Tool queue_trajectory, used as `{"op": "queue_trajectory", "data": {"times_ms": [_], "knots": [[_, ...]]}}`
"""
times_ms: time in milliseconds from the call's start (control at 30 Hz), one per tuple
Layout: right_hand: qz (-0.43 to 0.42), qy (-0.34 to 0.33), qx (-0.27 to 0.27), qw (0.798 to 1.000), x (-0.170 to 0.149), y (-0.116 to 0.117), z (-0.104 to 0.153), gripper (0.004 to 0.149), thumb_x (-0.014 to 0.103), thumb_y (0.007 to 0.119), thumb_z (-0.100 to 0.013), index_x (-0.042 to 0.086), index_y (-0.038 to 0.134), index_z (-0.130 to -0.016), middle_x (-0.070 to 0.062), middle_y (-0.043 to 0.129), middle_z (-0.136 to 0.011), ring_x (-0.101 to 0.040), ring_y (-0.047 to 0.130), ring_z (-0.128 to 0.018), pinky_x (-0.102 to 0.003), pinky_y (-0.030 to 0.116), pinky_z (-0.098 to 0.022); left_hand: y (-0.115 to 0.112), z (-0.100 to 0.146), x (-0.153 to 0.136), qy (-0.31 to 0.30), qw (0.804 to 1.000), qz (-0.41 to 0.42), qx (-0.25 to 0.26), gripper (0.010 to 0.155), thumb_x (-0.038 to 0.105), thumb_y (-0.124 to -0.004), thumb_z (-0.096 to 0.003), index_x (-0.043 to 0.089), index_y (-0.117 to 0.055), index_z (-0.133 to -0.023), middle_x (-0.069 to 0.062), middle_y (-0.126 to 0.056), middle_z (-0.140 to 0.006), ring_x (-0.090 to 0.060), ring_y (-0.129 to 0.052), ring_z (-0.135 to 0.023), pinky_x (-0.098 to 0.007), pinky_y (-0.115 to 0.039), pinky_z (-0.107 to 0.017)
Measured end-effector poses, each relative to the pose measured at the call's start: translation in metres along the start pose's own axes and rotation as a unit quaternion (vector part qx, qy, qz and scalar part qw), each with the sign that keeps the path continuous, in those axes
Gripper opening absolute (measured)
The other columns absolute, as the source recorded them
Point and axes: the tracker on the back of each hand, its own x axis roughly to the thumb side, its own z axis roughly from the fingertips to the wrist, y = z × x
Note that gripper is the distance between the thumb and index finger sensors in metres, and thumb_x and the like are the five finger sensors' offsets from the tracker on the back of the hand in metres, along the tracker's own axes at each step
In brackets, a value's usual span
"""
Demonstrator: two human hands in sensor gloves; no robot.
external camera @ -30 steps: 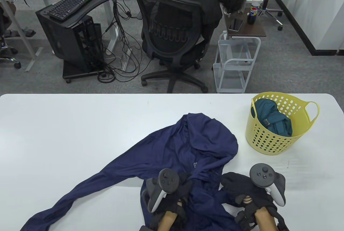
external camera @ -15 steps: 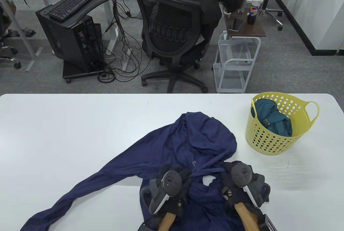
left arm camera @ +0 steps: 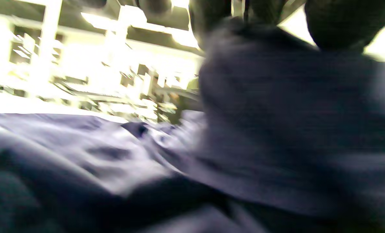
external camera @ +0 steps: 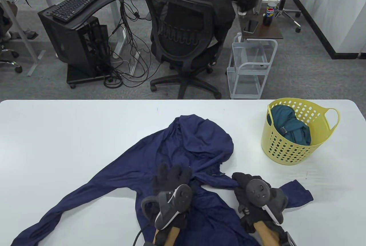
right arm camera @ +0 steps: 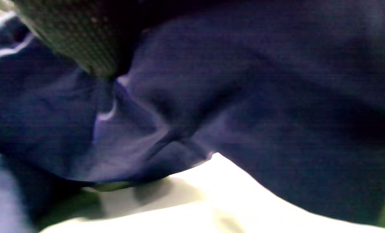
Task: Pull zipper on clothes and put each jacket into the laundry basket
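A navy hooded jacket [external camera: 197,143] lies spread on the white table [external camera: 71,131], its hood toward the far side and one long sleeve [external camera: 57,214] trailing to the near left. My left hand [external camera: 173,176] grips bunched fabric near the jacket's front. My right hand [external camera: 241,181] grips the fabric beside it, and a taut fold runs between the two hands. The left wrist view is blurred; navy cloth [left arm camera: 276,113] hangs from my gloved fingers [left arm camera: 338,22]. In the right wrist view a gloved finger [right arm camera: 79,38] presses into the jacket [right arm camera: 260,97]. The zipper is not plainly visible.
A yellow perforated laundry basket [external camera: 286,150] stands at the table's far right with a teal jacket [external camera: 294,130] in it. The navy jacket's other cuff [external camera: 298,194] lies right of my right hand. Beyond the table a person sits in an office chair [external camera: 183,37].
Both hands moved left and took hold of the fabric. The jacket slid left with them, its hood shifted left, and a cuff came out at the right.
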Motion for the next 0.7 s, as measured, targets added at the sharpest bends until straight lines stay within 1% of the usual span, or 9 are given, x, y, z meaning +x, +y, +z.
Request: {"op": "queue_trajectory", "data": {"times_ms": [100, 133, 167, 233, 300, 367, 467, 533, 700], "knots": [[-0.031, -0.062, 0.019, 0.997, 0.017, -0.002, 0.008, 0.04, 0.041, 0.087, -0.047, 0.035, 0.084, -0.086, 0.009, 0.099, -0.076, -0.026, 0.094, -0.076, -0.059, 0.067, -0.065, -0.007, -0.002, 0.033, -0.047, 0.995, -0.086, -0.02, 0.091, 0.07, -0.08, -0.032, 0.053, -0.031, -0.106, 0.014, -0.034, -0.123, -0.033, -0.023, -0.112, -0.067, -0.034, -0.075], [-0.042, -0.087, 0.035, 0.995, 0.022, -0.002, 0.012, 0.04, 0.042, 0.086, -0.048, 0.035, 0.084, -0.086, 0.01, 0.099, -0.076, -0.027, 0.095, -0.077, -0.06, 0.068, -0.065, -0.01, -0.004, 0.041, -0.055, 0.991, -0.124, -0.003, 0.086, 0.069, -0.081, -0.0316, 0.056, -0.038, -0.104, 0.015, -0.037, -0.123, -0.033, -0.024, -0.112, -0.067, -0.035, -0.075], [-0.05, -0.104, 0.047, 0.992, 0.026, -0.002, 0.014, 0.04, 0.041, 0.086, -0.048, 0.035, 0.083, -0.087, 0.01, 0.099, -0.076, -0.028, 0.096, -0.077, -0.06, 0.07, -0.064, -0.012, -0.006, 0.044, -0.054, 0.988, -0.143, 0.013, 0.073, 0.067, -0.082, -0.0318, 0.058, -0.054, -0.099, 0.016, -0.044, -0.121, -0.032, -0.028, -0.112, -0.066, -0.037, -0.075], [-0.055, -0.11, 0.071, 0.99, 0.03, 0.001, 0.018, 0.042, 0.041, 0.086, -0.048, 0.034, 0.081, -0.089, 0.009, 0.098, -0.078, -0.024, 0.103, -0.071, -0.058, 0.076, -0.061, -0.016, -0.012, 0.044, -0.039, 0.982, -0.176, 0.056, 0.046, 0.064, -0.081, -0.0334, 0.057, -0.083, -0.079, 0.019, -0.065, -0.113, -0.029, -0.043, -0.111, -0.064, -0.045, -0.074], [-0.035, -0.089, 0.11, 0.989, 0.03, 0.008, 0.017, 0.056, 0.043, 0.089, -0.046, 0.032, 0.072, -0.097, 0.008, 0.091, -0.086, -0.02, 0.106, -0.064, -0.054, 0.08, -0.059, -0.015, -0.015, 0.036, -0.023, 0.984, -0.158, 0.08, 0.041, 0.065, -0.077, -0.0349, 0.055, -0.088, -0.073, 0.021, -0.076, -0.107, -0.027, -0.053, -0.109, -0.062, -0.05, -0.073], [0.013, -0.063, 0.165, 0.984, 0.027, 0.017, 0.015, 0.067, 0.042, 0.092, -0.045, 0.031, 0.061, -0.103, 0.007, 0.084, -0.095, -0.019, 0.1, -0.066, -0.053, 0.076, -0.061, -0.012, -0.016, 0.025, 0.002, 0.988, -0.12, 0.1, 0.04, 0.066, -0.075, -0.0354, 0.054, -0.088, -0.071, 0.022, -0.082, -0.103, -0.027, -0.059, -0.108, -0.062, -0.054, -0.072], [0.084, -0.022, 0.178, 0.98, 0.016, 0.025, 0.007, 0.056, 0.038, 0.091, -0.046, 0.033, 0.072, -0.098, 0.01, 0.093, -0.088, -0.017, 0.101, -0.061, -0.05, 0.076, -0.061, -0.002, -0.018, 0.008, 0.039, 0.987, -0.09, 0.127, 0.04, 0.067, -0.074, -0.0364, 0.055, -0.087, -0.072, 0.023, -0.085, -0.099, -0.026, -0.065, -0.106, -0.061, -0.058, -0.071], [0.078, 0.014, 0.172, 0.982, 0.003, 0.021, 0.001, 0.049, 0.035, 0.091, -0.047, 0.034, 0.078, -0.093, 0.01, 0.097, -0.083, -0.018, 0.101, -0.059, -0.05, 0.075, -0.061, 0.0, -0.018, 0.002, 0.048, 0.988, -0.075, 0.129, 0.04, 0.068, -0.074, -0.0363, 0.055, -0.087, -0.072, 0.022, -0.086, -0.099, -0.027, -0.065, -0.105, -0.061, -0.058, -0.07], [0.071, 0.147, 0.128, 0.978, -0.05, -0.017, -0.01, 0.044, 0.037, 0.086, -0.05, 0.033, 0.081, -0.094, 0.006, 0.095, -0.09, -0.027, 0.096, -0.074, -0.055, 0.068, -0.065, -0.006, -0.017, 0.004, 0.049, 0.991, -0.055, 0.114, 0.042, 0.067, -0.071, -0.0374, 0.055, -0.085, -0.075, 0.022, -0.086, -0.098, -0.027, -0.067, -0.104, -0.06, -0.059, -0.07]]}}
